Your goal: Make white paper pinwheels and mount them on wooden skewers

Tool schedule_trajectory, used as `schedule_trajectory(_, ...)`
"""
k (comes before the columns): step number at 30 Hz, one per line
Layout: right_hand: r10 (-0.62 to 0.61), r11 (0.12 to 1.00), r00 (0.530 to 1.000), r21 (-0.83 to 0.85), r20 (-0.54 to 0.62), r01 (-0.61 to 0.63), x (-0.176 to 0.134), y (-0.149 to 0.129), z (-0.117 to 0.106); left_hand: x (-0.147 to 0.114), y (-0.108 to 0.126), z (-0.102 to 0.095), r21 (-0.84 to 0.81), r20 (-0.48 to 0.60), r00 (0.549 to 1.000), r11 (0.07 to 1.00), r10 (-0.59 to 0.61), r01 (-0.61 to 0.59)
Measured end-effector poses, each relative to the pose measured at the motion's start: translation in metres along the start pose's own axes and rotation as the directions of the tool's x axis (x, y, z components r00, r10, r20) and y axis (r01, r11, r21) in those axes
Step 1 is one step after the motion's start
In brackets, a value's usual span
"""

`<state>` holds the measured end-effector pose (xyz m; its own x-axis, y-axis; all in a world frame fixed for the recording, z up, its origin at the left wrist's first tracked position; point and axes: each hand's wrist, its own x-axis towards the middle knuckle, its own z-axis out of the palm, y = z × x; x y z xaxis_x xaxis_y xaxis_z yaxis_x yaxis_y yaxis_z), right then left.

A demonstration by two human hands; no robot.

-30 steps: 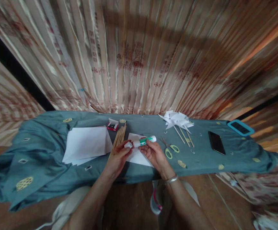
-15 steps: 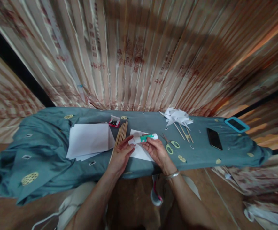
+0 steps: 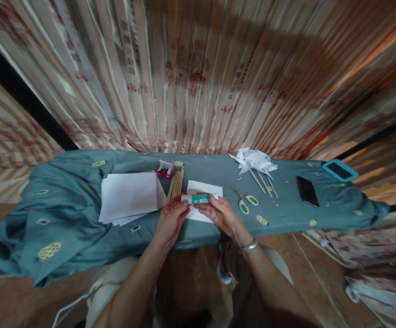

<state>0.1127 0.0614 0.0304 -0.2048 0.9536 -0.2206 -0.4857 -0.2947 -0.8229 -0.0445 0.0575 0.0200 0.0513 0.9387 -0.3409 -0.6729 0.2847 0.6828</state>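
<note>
A green and white glue stick [image 3: 200, 198] lies level between my hands, just above the table. My left hand [image 3: 170, 217] pinches its white left end, and my right hand [image 3: 224, 215] grips the right end with the thumb on top. Beneath the hands is a white sheet of paper [image 3: 207, 186], partly covered by them. Just beyond my left hand lies a bundle of thin wooden sticks [image 3: 176, 183]. Green-handled scissors [image 3: 244, 199] rest to the right of the sheet with their blades apart.
A stack of white paper [image 3: 129, 197] lies left, near a small red box [image 3: 165, 169] of dark bits. White paper pinwheels [image 3: 254, 161] on sticks, a black phone [image 3: 307, 191] and a blue-framed device [image 3: 340, 170] are on the right. A patterned curtain [image 3: 191, 91] hangs behind the cloth-covered table [image 3: 205, 169].
The glue stick has come down slightly and turned from a slight tilt to level. Both hands are now closer together on it. The whole view has shifted a little.
</note>
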Motion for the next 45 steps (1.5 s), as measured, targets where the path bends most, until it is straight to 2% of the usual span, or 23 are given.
schedule_trajectory(7,-0.006,0.994,0.998,-0.114,-0.058,0.000,-0.004,0.000,-0.005,0.002,0.004,-0.010,0.032,-0.079,0.997,0.999,0.024,-0.022)
schedule_trajectory(12,0.034,0.983,0.999,-0.179,-0.022,-0.038,-0.005,0.013,-0.001,0.001,0.009,-0.014,0.028,-0.112,0.990,0.996,0.085,-0.083)
schedule_trajectory(19,0.228,0.944,0.974,-0.244,-0.001,-0.221,-0.006,0.029,0.007,-0.001,0.017,-0.015,-0.004,-0.062,0.997,0.999,0.037,-0.038)
schedule_trajectory(21,0.206,0.953,0.979,-0.225,-0.002,-0.201,-0.004,0.029,0.008,0.000,0.017,-0.014,0.003,-0.083,0.996,0.999,0.044,-0.044)
schedule_trajectory(24,0.081,0.974,0.996,-0.208,-0.031,-0.085,-0.001,0.027,0.010,0.003,0.017,-0.013,0.029,-0.121,0.989,0.997,0.079,-0.076)
schedule_trajectory(26,0.055,0.974,0.998,-0.219,-0.032,-0.060,-0.001,0.026,0.010,0.005,0.016,-0.012,0.041,-0.126,0.987,0.995,0.100,-0.096)
schedule_trajectory(32,0.269,0.950,0.963,-0.169,0.019,-0.262,-0.007,0.030,0.009,0.005,0.015,-0.012,0.088,-0.048,0.995,0.993,0.089,-0.084)
schedule_trajectory(34,0.255,0.956,0.967,-0.152,-0.003,-0.253,-0.008,0.029,0.009,0.004,0.014,-0.012,0.111,-0.053,0.995,0.990,0.090,-0.084)
schedule_trajectory(37,0.142,0.976,0.988,-0.159,-0.059,-0.149,-0.008,0.027,0.008,0.005,0.014,-0.012,0.133,-0.078,0.990,0.985,0.116,-0.105)
schedule_trajectory(39,0.123,0.976,0.991,-0.174,-0.050,-0.130,-0.009,0.027,0.007,0.005,0.014,-0.011,0.153,-0.083,0.988,0.981,0.131,-0.117)
schedule_trajectory(45,0.303,0.953,0.947,-0.029,0.104,-0.302,-0.015,0.039,0.009,0.002,0.013,-0.011,0.180,-0.034,0.992,0.978,0.118,-0.111)
